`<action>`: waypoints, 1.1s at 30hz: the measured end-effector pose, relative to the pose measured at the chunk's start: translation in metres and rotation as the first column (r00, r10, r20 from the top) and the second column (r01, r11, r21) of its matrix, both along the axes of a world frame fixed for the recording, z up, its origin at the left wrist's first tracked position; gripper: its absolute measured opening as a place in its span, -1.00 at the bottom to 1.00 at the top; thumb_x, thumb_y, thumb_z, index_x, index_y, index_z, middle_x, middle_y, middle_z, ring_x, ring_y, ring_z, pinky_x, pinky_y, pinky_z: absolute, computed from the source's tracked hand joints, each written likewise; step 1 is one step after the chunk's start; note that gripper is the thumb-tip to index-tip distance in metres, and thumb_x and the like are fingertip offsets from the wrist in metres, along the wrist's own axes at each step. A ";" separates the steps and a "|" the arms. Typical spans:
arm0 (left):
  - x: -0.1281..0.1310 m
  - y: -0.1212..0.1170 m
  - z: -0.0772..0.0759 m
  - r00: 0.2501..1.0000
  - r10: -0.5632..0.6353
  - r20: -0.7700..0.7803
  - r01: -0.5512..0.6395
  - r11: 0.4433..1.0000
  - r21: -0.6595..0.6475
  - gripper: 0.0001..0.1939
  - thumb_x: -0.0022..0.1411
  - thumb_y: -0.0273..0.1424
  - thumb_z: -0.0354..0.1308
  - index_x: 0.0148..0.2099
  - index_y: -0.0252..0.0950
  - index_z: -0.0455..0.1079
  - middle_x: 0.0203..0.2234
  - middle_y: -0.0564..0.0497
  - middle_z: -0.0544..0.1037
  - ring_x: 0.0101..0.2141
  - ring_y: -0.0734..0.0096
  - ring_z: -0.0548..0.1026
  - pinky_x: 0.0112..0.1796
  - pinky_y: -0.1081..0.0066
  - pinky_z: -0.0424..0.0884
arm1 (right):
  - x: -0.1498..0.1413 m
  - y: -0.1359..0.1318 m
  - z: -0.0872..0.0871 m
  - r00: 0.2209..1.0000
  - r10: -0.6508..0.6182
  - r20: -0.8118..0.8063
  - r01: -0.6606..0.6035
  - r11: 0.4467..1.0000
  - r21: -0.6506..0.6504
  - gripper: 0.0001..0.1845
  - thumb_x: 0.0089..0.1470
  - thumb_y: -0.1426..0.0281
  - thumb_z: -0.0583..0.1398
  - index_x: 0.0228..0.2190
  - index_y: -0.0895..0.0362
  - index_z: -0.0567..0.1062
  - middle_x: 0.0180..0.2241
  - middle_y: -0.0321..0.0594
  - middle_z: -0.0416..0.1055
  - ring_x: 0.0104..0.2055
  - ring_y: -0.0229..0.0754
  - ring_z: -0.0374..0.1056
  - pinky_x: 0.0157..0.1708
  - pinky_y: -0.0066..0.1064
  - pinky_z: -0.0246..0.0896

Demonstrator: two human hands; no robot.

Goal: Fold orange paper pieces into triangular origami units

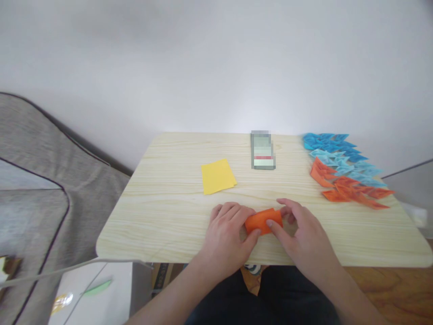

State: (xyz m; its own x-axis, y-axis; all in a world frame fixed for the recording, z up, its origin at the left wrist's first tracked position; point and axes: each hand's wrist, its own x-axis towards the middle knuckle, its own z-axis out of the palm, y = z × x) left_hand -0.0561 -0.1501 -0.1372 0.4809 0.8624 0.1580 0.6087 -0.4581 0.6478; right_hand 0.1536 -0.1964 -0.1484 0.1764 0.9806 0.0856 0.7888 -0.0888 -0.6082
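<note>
An orange sheet of paper (262,222), folded into a rectangle, is held between my two hands close to the table's front edge. My left hand (228,230) grips its left end, thumb at the lower edge and fingers along the top. On the right end, my right hand (301,228) has its thumb on the face and its bent fingers at the far edge. Beyond my left hand lie yellow square papers (218,176), slightly fanned at one corner.
Folded paper pieces in dark blue (331,143), light blue (348,164) and orange (353,187) lie in rows on the table (162,194) at right. A blurred phone (263,151) lies near the wall. Left of the table are a grey sofa (84,194) and a white box (101,293).
</note>
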 end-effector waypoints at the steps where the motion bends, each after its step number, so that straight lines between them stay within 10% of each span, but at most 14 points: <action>1: 0.000 0.000 -0.001 1.000 0.004 0.001 -0.004 1.000 0.005 -0.75 0.25 -0.37 0.33 -0.02 -0.14 0.47 -0.12 0.05 0.61 -0.01 0.17 0.45 0.07 0.10 0.25 | -0.003 0.000 0.002 0.999 0.011 -0.035 -0.012 0.999 -0.039 -0.49 0.21 0.12 0.27 0.14 -0.03 0.40 -0.13 -0.16 0.53 -0.12 0.04 0.44 -0.04 -0.03 0.35; 6: 0.000 -0.001 -0.004 1.000 0.017 -0.016 -0.016 0.999 0.028 -0.75 0.26 -0.38 0.32 -0.01 -0.14 0.48 -0.10 0.03 0.62 0.00 0.15 0.46 0.06 0.10 0.27 | -0.015 0.004 0.012 0.973 0.092 -0.213 -0.109 0.991 -0.072 -0.56 0.21 0.29 0.24 0.12 -0.06 0.43 0.04 -0.17 0.54 0.03 0.04 0.47 0.05 -0.07 0.33; 21: 0.009 0.027 -0.004 0.991 0.065 -0.114 -0.052 0.992 0.115 -0.67 0.25 -0.25 0.31 0.06 -0.13 0.51 0.00 -0.03 0.60 0.09 0.05 0.43 0.12 0.04 0.29 | 0.000 0.036 -0.004 0.857 0.141 -0.495 -0.136 0.990 0.045 -0.55 0.16 0.37 0.26 0.09 0.02 0.44 -0.32 -0.30 0.49 -0.29 -0.16 0.45 -0.23 -0.29 0.34; 33: 0.012 0.033 -0.009 0.995 0.092 -0.027 -0.091 0.995 0.042 -0.95 0.26 -0.41 0.24 -0.22 -0.18 0.54 -0.25 0.05 0.66 -0.12 0.18 0.50 -0.01 0.14 0.32 | 0.011 0.036 -0.004 0.919 0.086 -0.385 -0.019 0.984 0.174 -0.58 0.13 0.27 0.31 0.03 0.06 0.51 -0.12 -0.17 0.53 -0.14 -0.11 0.44 -0.14 -0.24 0.36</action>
